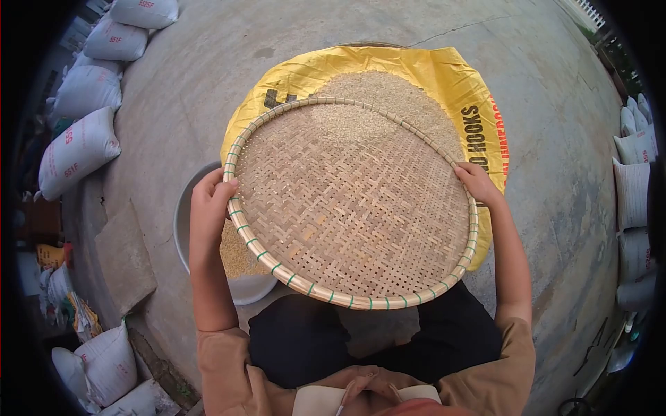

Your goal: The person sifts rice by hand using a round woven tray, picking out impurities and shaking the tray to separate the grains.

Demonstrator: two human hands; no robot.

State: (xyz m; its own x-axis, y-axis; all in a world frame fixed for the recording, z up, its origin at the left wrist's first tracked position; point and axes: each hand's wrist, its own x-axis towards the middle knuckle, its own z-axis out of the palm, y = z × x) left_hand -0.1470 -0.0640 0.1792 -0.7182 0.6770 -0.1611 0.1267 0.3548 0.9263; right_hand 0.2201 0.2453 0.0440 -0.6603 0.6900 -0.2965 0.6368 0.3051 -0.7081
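Observation:
A round woven bamboo tray (354,215), its rim bound with green ties, is held up in front of me. My left hand (210,197) grips its left rim and my right hand (479,182) grips its right rim. Pale grain or husk (347,123) lies toward the tray's far edge. Under and beyond it, a heap of similar husk (388,87) rests on a yellow sack sheet (298,73) with black and red lettering. A metal basin (182,215) holding yellow grain (239,255) stands at the left, partly hidden by the tray and my left arm.
White printed sacks (80,152) line the left side, with more sacks (633,194) along the right. A flat slab (125,256) lies on the concrete floor (555,139) left of the basin. Dark tools (595,343) lie at the lower right.

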